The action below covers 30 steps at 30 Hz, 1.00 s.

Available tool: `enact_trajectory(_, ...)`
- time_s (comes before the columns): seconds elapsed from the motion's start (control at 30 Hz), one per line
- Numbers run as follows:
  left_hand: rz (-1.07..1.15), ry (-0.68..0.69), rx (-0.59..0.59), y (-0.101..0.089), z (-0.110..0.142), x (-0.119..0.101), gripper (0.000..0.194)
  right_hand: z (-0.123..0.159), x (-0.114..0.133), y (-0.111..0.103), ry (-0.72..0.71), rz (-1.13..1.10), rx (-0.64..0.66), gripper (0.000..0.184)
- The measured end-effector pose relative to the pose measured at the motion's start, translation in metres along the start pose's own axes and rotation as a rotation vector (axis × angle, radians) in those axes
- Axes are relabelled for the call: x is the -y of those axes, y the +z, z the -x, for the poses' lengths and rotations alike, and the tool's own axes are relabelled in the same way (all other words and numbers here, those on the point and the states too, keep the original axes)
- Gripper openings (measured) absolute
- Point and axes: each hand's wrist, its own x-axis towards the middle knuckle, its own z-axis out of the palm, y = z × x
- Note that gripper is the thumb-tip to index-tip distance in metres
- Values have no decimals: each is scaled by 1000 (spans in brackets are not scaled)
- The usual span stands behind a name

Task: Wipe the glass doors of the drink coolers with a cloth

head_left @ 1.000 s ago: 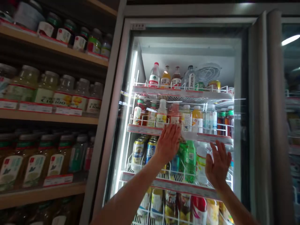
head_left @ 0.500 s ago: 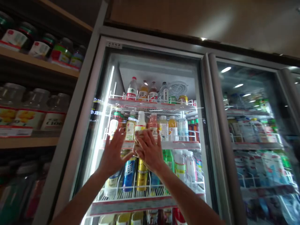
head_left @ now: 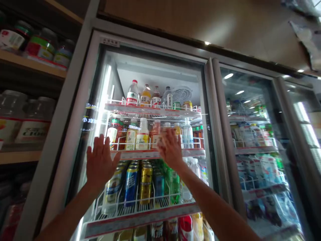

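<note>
My left hand (head_left: 100, 162) is open, palm forward and fingers together, at the left part of the glass door (head_left: 160, 75) of a lit drinks fridge. Whether its palm touches the glass or hovers just before it, I cannot tell. Farther right, my right hand (head_left: 173, 150) is at the glass in front of the middle shelf, smeared by motion. A pale, crumpled cloth (head_left: 162, 138) shows blurred under its fingers. Behind the glass stand bottles, among them a white-capped bottle (head_left: 142, 135), and below them a blue can (head_left: 130, 185) and a gold can (head_left: 146, 184).
A grey door frame (head_left: 213, 124) divides this door from a second fridge door (head_left: 253, 134) on the right. Wooden shelves (head_left: 22, 156) with jars and bottles stand at the left. A brown panel (head_left: 163, 20) runs above the fridges.
My hands have moved apart: the left one to the left, the right one to the right with the cloth. The view has shifted slightly rightward.
</note>
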Motion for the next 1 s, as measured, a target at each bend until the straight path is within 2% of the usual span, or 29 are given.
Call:
enact_trajectory(0.07, 13, -9, 15, -2, -1, -1, 67, -3, 6, -1, -155, -20, 92, 49)
enact_trajectory(0.1, 21, -15, 19, -2, -1, -2, 67, -4, -5, -4, -121, -20, 80, 46)
enact_trajectory(0.13, 29, -22, 21, -3, -1, -2, 67, -8, -21, -8, -17, -12, 35, 44)
enact_trajectory(0.2, 41, -29, 23, -3, 0, -4, 66, -18, -55, -13, 347, 20, -135, 48)
enact_trajectory(0.23, 43, -28, 23, -3, 1, -5, 66, -25, -65, -13, 466, 29, -193, 52)
enact_trajectory(0.27, 42, -28, 21, -2, 1, -6, 66, -31, -66, -11, 538, 28, -223, 54)
enact_trajectory(0.3, 40, -27, 24, -2, 1, -6, 66, -36, -57, -8, 530, 18, -212, 55)
enact_trajectory(0.37, 34, -24, 33, -2, 2, -4, 65, -39, -19, 0, 330, -24, -100, 54)
enact_trajectory(0.43, 31, -23, 26, -2, 2, -2, 65, -37, 23, 7, -2, -54, 33, 51)
enact_trajectory(0.47, 28, -19, 22, -3, 2, -1, 65, -36, 36, 8, -154, -63, 89, 50)
enact_trajectory(0.5, 25, -11, 20, -3, 3, 1, 65, -36, 42, 8, -248, -64, 125, 48)
enact_trajectory(0.53, 22, 0, 20, -4, 3, 2, 66, -38, 39, 7, -261, -57, 135, 45)
enact_trajectory(0.57, 20, 14, 24, -4, 4, 3, 65, -43, 30, 5, -189, -43, 117, 44)
enact_trajectory(0.67, -5, 47, 51, -5, 5, 6, 65, -73, -5, 2, 293, 21, -34, 46)
enact_trajectory(0.7, -18, 51, 55, -5, 6, 7, 64, -84, -8, 3, 407, 35, -70, 48)
enact_trajectory(0.73, -33, 56, 61, -5, 6, 9, 63, -93, -3, 5, 448, 40, -77, 49)
enact_trajectory(0.77, -49, 64, 68, -6, 7, 11, 62, -97, 9, 9, 409, 36, -55, 50)
enact_trajectory(0.8, -64, 74, 79, -8, 9, 14, 61, -98, 28, 12, 305, 24, -16, 49)
enact_trajectory(0.9, -105, 94, 78, -16, 16, 31, 58, -85, 90, 21, -225, -53, 98, 48)
enact_trajectory(0.97, -131, 81, 42, -23, 23, 44, 57, -86, 112, 23, -513, -96, 122, 48)
enact_trajectory(1.0, -144, 78, 27, -27, 27, 50, 56, -94, 115, 23, -553, -103, 122, 47)
